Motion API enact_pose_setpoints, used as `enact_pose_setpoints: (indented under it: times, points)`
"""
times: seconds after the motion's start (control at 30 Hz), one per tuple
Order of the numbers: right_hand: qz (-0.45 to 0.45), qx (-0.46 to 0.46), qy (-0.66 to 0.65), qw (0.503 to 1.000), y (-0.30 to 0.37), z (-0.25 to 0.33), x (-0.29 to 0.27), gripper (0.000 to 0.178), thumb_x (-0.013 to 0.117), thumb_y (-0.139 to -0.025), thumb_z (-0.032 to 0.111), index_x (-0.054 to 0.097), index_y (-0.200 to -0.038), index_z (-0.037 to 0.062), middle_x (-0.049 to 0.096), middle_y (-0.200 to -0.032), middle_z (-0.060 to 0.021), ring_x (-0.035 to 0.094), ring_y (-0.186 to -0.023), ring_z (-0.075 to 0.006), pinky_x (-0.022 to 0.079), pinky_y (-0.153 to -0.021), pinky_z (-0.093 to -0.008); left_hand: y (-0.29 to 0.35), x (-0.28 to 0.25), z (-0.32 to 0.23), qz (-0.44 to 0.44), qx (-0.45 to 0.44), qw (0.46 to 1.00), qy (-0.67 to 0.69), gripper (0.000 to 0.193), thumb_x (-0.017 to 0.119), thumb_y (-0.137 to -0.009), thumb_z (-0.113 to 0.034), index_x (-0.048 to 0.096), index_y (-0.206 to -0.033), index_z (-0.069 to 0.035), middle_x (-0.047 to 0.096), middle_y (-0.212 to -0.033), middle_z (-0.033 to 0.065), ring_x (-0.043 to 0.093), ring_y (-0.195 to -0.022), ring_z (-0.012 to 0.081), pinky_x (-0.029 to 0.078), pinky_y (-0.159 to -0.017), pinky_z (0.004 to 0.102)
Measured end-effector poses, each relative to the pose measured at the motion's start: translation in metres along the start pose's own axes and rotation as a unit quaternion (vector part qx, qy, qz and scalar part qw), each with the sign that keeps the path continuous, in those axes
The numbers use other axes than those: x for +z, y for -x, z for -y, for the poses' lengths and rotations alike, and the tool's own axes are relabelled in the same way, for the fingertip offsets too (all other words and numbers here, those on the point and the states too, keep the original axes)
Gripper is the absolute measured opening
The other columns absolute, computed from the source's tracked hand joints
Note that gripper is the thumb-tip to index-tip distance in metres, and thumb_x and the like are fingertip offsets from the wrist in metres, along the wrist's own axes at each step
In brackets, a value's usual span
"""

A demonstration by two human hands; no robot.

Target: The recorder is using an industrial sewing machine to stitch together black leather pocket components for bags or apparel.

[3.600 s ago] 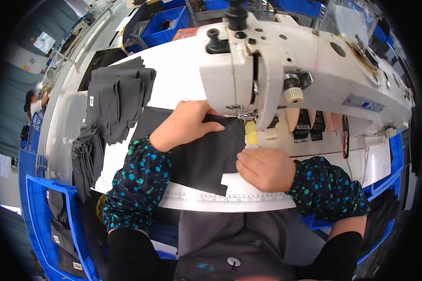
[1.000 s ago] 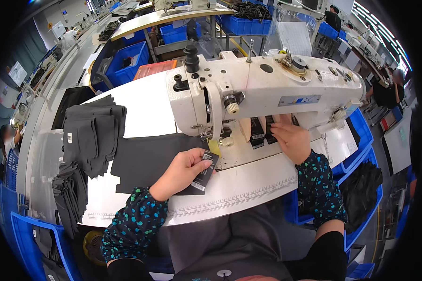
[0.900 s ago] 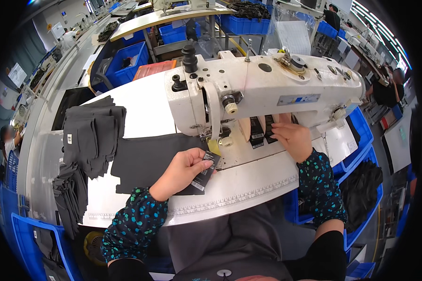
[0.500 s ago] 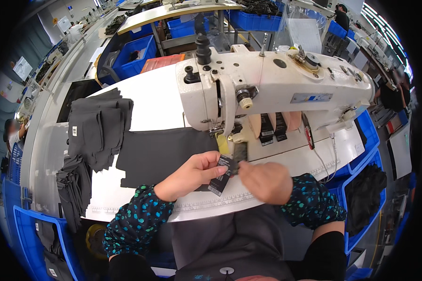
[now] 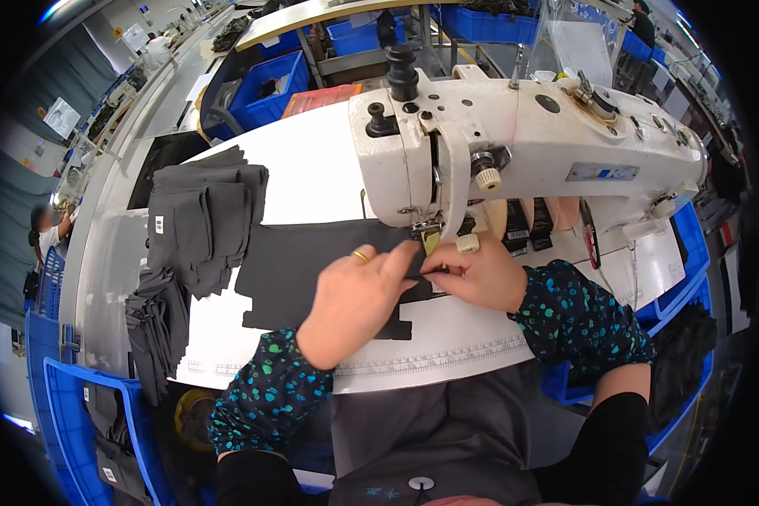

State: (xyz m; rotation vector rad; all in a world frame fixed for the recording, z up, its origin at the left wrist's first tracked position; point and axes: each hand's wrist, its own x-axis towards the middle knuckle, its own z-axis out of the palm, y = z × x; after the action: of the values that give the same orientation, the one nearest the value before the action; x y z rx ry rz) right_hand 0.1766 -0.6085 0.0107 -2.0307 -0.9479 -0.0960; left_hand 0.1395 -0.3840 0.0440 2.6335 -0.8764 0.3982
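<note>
A dark grey fabric piece (image 5: 299, 261) lies flat on the white sewing table, its right end under the head of a white sewing machine (image 5: 514, 135). My left hand (image 5: 358, 299), a ring on one finger, is closed over that right end, fingertips close to the presser foot (image 5: 426, 232). Just right of it, my right hand (image 5: 485, 274) pinches at the fabric's edge. What lies in this pinch is dark and mostly hidden by the fingers. The black printed label seen earlier cannot be made out.
Stacked dark grey pieces (image 5: 202, 211) lie at the left, with more bunched pieces (image 5: 156, 320) nearer. Black labels (image 5: 517, 226) and red-handled snips (image 5: 591, 240) rest behind my right hand. Blue bins (image 5: 88, 422) flank the table. A ruler strip (image 5: 430, 354) runs along its front edge.
Both hands have moved up to the presser foot. The black label in my left hand has gone out of sight. My right hand has come in against the fabric's edge. The view has shifted slightly.
</note>
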Motion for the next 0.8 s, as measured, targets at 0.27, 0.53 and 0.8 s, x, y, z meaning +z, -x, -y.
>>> enact_pose_setpoints:
  times: [0.27,0.53,0.8]
  points:
    - [0.020,0.162,-0.080,0.983,0.009,-0.016,0.009,0.022,0.078,-0.080,0.017,0.074,-0.099,0.0067,0.060,-0.066,-0.0055,0.061,-0.057,-0.0191,0.048,-0.055,-0.0323,-0.001,0.010,0.030,0.050,-0.078,0.985,0.143,0.022,0.076,-0.084,-0.008,0.068,-0.104,-0.004,0.067,-0.094,0.0106,0.067,-0.081,0.0341,0.054,-0.070,0.0401]
    - [0.026,0.161,-0.056,0.985,0.009,-0.010,0.000,0.020,0.076,-0.080,0.015,0.072,-0.097,0.0041,0.063,-0.070,-0.0069,0.061,-0.057,-0.0219,0.049,-0.055,-0.0341,-0.002,0.006,0.022,0.047,-0.076,0.990,0.106,0.015,0.074,-0.086,-0.009,0.069,-0.099,-0.005,0.066,-0.091,0.0111,0.067,-0.076,0.0329,0.054,-0.067,0.0390]
    - [0.018,0.115,-0.001,0.993,0.010,-0.011,-0.001,0.018,0.074,-0.081,0.013,0.072,-0.096,0.0036,0.063,-0.066,-0.0068,0.064,-0.057,-0.0215,0.051,-0.056,-0.0335,-0.003,0.013,0.022,0.042,-0.076,0.985,0.146,0.012,0.074,-0.086,-0.008,0.069,-0.096,-0.003,0.067,-0.092,0.0129,0.067,-0.076,0.0338,0.054,-0.067,0.0384]
